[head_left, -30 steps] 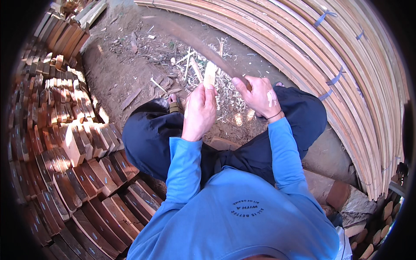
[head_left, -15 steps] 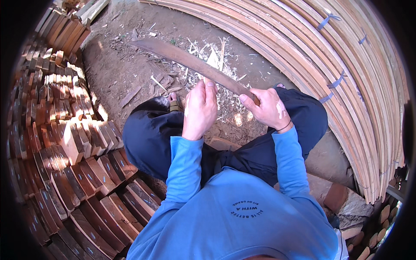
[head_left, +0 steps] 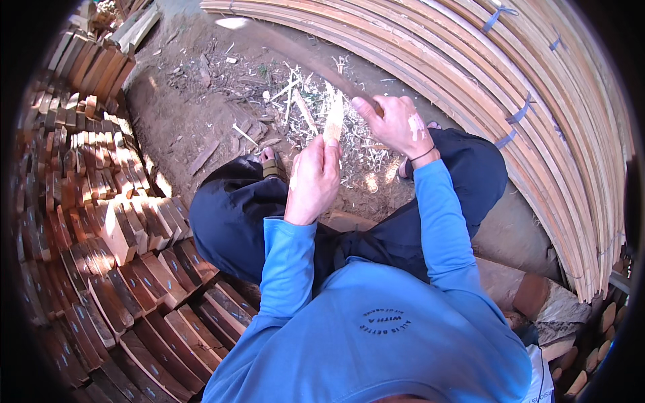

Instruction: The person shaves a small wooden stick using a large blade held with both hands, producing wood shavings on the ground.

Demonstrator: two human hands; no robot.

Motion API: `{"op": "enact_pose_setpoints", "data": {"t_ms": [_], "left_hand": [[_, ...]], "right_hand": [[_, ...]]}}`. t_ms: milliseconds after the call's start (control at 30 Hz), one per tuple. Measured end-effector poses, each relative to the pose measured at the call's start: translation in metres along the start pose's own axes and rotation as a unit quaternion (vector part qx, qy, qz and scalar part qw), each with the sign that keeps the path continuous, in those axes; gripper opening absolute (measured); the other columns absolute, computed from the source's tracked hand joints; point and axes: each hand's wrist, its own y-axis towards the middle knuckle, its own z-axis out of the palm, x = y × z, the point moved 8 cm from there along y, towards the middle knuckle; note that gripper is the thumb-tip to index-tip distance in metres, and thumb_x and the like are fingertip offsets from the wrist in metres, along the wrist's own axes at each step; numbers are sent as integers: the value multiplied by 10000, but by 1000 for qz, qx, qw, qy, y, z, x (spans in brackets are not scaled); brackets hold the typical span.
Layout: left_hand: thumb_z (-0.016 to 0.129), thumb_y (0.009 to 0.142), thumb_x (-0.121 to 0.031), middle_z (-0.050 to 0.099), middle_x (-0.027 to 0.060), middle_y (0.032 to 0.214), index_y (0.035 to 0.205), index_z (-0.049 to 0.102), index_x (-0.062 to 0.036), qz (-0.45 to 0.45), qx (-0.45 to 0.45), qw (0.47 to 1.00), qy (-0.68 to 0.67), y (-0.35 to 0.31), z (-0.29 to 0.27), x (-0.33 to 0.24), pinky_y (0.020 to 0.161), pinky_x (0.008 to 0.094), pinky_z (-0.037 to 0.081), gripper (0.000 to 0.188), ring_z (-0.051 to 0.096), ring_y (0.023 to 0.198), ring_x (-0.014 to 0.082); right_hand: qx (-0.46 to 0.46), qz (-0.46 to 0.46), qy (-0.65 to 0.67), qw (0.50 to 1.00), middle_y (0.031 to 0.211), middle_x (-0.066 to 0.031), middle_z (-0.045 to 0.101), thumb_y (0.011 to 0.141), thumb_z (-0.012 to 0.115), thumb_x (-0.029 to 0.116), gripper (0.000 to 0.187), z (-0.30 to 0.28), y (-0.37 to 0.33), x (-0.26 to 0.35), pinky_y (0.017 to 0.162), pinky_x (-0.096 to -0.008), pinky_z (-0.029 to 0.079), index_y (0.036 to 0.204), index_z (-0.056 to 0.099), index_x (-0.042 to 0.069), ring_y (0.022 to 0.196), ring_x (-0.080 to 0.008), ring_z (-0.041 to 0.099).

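My left hand [head_left: 316, 176] is closed round the near end of a pale strip of wood [head_left: 333, 122] that points away from me. The strip's far end merges by eye with the bright shavings [head_left: 366, 151] on the ground. To the right, my right hand [head_left: 398, 124] grips the handle end of a machete [head_left: 299, 59]. Its long brown blade reaches up and left over the ground, smeared by motion, with a bright glint at the tip. The blade is held apart from the strip, beyond it. My fingers hide most of the machete's handle.
Stacked wooden blocks [head_left: 144, 279] rise along my left side. Long bent wooden strips [head_left: 537, 134], bundled with blue ties [head_left: 521, 112], curve round the far and right sides. Wood chips and a thin stick [head_left: 244, 134] lie on the dirt. A stone [head_left: 554, 319] sits behind on the right.
My right hand has moved up and away with the machete, lifting the blade from over the strip. The strip in my left hand now shows; my left hand has barely moved.
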Motion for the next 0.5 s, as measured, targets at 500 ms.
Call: {"op": "enact_pose_setpoints", "data": {"t_ms": [500], "left_hand": [[491, 1112, -202, 677, 221, 810, 962, 607, 36, -2, -34, 999, -41, 11, 0, 1, 695, 490, 506, 304, 679, 746, 399]], "right_hand": [[66, -59, 46, 995, 635, -272, 549, 1000, 697, 480, 575, -11, -39, 22, 549, -485, 441, 780, 657, -50, 613, -475, 570]]}}
